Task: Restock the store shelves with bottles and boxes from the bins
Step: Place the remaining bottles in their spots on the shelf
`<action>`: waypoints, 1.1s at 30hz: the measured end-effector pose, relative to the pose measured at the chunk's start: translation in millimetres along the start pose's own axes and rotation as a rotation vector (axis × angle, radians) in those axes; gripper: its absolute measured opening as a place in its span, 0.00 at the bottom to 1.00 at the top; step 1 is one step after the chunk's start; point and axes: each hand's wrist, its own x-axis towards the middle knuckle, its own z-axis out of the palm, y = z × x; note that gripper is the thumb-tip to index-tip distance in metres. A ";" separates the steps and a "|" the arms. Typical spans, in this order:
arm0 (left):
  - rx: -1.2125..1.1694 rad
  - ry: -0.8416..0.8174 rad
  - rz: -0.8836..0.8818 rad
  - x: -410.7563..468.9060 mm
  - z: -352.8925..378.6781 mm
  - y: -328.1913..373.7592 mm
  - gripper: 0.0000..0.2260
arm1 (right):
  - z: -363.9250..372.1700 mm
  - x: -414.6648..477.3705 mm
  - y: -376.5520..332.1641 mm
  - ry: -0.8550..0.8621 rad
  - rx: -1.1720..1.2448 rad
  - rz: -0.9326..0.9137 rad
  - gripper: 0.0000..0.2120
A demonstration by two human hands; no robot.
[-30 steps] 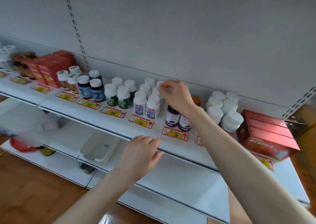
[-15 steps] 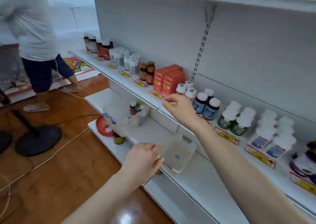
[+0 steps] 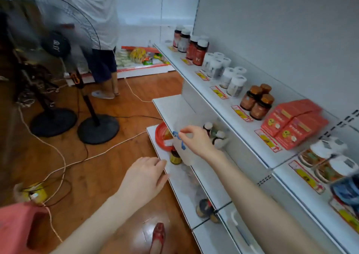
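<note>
A translucent bin (image 3: 185,157) with a blue mark stands on the lower shelf (image 3: 211,178) and holds several small bottles (image 3: 216,135). My right hand (image 3: 196,141) hovers over the bin's near rim, thumb and forefinger pinched together with nothing visible between them. My left hand (image 3: 143,178) hangs relaxed and holds nothing, just off the bottom shelf's front edge. On the upper shelf (image 3: 250,147) stand dark red bottles (image 3: 197,50), white-lidded jars (image 3: 225,69), amber bottles (image 3: 256,102) and red boxes (image 3: 291,125).
A red round container (image 3: 161,135) and a yellow-labelled bottle (image 3: 174,157) sit on the bottom shelf by the bin. Two standing fans (image 3: 98,128) and loose cables (image 3: 64,164) occupy the wooden floor at left. A person (image 3: 97,30) stands behind them. A pink object (image 3: 17,228) is at bottom left.
My view has swung left and down along the shelves. My right hand left the bottles on the upper shelf and came down over the translucent bin; my left hand stayed low and relaxed.
</note>
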 end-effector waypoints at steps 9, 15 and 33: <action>0.006 -0.042 -0.068 109.1 37.8 -95.8 0.14 | 46.8 137.6 42.3 -0.161 -0.004 0.145 0.14; -0.026 -0.125 -0.056 158.9 63.6 -130.7 0.16 | 46.6 187.2 75.1 -0.175 -0.060 0.315 0.16; -0.235 -0.400 0.391 316.5 227.3 -218.1 0.20 | 91.4 208.6 178.8 -0.040 -0.181 0.940 0.16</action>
